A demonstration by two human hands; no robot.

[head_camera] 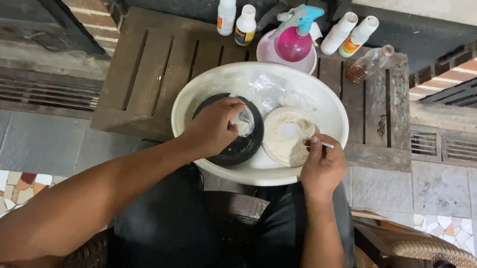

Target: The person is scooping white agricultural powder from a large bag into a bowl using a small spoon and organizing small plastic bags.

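Observation:
A big white basin (193, 96) rests on a low wooden slatted table (154, 63). Inside it sit a black pot (246, 147) on the left and a white bowl of pale powder (284, 144) on the right, with crumpled clear plastic bags (271, 91) behind them. My left hand (213, 127) lies over the black pot, fingers closed on a small clear bag of white stuff (245, 122). My right hand (323, 165) pinches the handle of a white spoon (299, 132) whose bowl rests in the powder.
Along the table's far edge stand several white bottles (227, 10), a pink spray bottle with a blue trigger (296, 38) in a pink dish, and a tilted clear bottle of brown liquid (367, 64). I sit in a wicker chair (423, 259). Brick pillars flank the table.

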